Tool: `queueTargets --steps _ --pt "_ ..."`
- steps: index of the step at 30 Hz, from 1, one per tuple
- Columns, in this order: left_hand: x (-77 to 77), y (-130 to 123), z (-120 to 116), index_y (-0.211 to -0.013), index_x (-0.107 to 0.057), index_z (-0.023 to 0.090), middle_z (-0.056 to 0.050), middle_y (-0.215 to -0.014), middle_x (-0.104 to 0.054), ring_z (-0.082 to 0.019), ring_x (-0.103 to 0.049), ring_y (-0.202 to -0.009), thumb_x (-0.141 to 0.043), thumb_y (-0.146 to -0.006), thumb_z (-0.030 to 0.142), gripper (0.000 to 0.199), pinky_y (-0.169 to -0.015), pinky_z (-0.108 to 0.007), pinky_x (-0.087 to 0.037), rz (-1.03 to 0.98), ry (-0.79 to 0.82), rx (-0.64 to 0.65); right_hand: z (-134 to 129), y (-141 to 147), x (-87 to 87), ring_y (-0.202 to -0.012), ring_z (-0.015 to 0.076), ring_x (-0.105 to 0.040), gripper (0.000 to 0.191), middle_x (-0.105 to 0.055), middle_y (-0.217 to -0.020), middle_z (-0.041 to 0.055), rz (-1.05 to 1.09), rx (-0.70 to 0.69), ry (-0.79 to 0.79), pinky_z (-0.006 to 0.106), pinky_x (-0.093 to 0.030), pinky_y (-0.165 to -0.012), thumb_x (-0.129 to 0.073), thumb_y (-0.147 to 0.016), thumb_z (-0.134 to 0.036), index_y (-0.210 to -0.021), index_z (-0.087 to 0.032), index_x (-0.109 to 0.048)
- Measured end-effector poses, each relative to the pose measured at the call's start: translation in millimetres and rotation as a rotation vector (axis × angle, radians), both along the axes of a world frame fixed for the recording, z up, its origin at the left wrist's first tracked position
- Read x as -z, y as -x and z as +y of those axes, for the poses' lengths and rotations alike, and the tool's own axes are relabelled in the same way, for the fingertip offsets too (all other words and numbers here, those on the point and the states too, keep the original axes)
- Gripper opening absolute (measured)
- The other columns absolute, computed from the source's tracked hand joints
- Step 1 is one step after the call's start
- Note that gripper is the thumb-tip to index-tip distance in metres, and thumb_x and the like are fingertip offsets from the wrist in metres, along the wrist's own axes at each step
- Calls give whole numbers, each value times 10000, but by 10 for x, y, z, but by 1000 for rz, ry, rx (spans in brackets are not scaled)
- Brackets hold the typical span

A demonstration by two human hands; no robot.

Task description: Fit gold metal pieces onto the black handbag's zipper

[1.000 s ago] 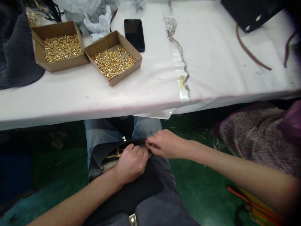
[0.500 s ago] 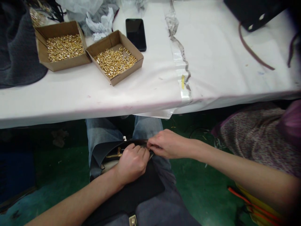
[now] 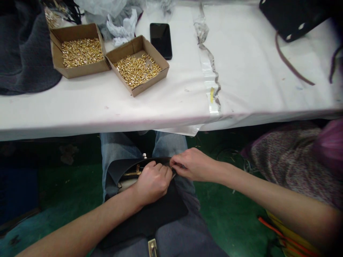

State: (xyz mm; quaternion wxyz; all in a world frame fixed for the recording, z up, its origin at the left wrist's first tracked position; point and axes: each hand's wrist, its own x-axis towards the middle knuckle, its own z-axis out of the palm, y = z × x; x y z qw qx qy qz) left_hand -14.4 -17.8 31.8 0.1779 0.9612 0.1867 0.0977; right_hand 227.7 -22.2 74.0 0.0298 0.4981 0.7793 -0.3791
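A black handbag (image 3: 163,216) lies across my lap with its mouth gaping. Inside it shows a gold zipper (image 3: 132,174) and pale lining. My left hand (image 3: 154,181) is closed over the bag's near edge, fingertips hidden inside the opening. At the right end of the mouth, my right hand (image 3: 192,164) pinches close to the rim, almost touching the left fingers. A tiny gold glint sits by its fingertips, but what they hold is too small to make out. A gold metal clasp (image 3: 152,247) is on the bag's near part.
Two cardboard boxes, the left box (image 3: 80,73) and the right box (image 3: 150,85), hold many small gold metal pieces on the white-covered table (image 3: 107,116). Behind are a phone (image 3: 160,41) and crumpled plastic. A black leather piece (image 3: 294,18) lies far right. Someone's patterned clothing (image 3: 284,157) is at right.
The view has shifted slightly, so the table things appear a little further right. Both hands keep nearly the same places on the bag.
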Motion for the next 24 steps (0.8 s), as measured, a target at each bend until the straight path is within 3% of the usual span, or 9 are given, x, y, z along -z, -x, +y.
queueTargets --steps 24 --pt "-7 -10 31 -944 -627 173 -37 -811 -645 -227 -587 -739 -611 -1058 140 119 -688 -444 -370 -12 -1 11 23 29 -20 -673 171 -653 142 -776 -759 18 -30 57 15 318 -264 -631 -655 -975 -245 -947 -236 -793"
